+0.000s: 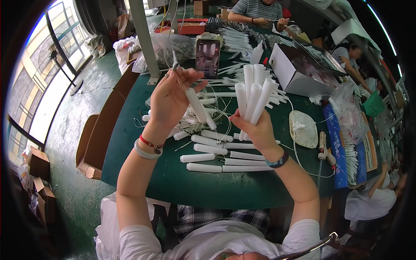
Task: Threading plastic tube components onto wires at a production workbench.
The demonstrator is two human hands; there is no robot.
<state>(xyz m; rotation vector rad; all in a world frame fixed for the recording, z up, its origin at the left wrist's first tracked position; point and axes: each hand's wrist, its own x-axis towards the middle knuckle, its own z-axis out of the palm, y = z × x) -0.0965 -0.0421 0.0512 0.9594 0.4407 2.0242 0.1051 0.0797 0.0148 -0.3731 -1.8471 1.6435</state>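
Observation:
Raised over the table, my left hand pinches thin pale wires between its fingertips, close under a small dark-tipped fitting on a hanging cord. A white tube dangles from these wires beside the palm. My right hand is wrapped round several white hollow tubes, which stand upright and fan out above the fist. Below both hands, white tubes joined by wires lie in rows on the green table. A tangle of wired tubes sits behind them.
A phone stands upright at the back. To its right are loose white sticks and a white box. A whitish pad, a blue box and a screwdriver-like tool lie at right. Co-workers sit beyond.

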